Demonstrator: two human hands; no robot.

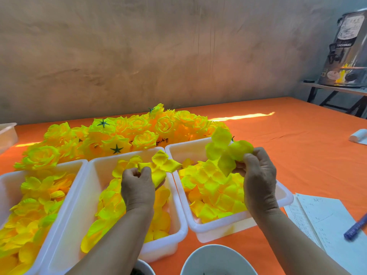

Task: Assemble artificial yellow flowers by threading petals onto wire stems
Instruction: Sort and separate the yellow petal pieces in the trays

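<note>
My left hand (138,187) hovers over the middle white bin (83,195) and grips a yellow petal piece (159,166) in curled fingers. Above the right white bin (218,229), my right hand (258,175) pinches a larger yellow-green petal piece (226,149) with several lobes. Both bins hold loose yellow petals. A third bin (8,181) of petals stands at the left. No wire stem shows in either hand.
Finished yellow flowers (123,133) with green star backs lie piled behind the bins on the orange tablecloth (288,139). Two white bowls (216,261) sit at the front edge. Papers (321,219) and a blue pen (355,229) lie at the right. A metal urn (347,50) stands on a far side table.
</note>
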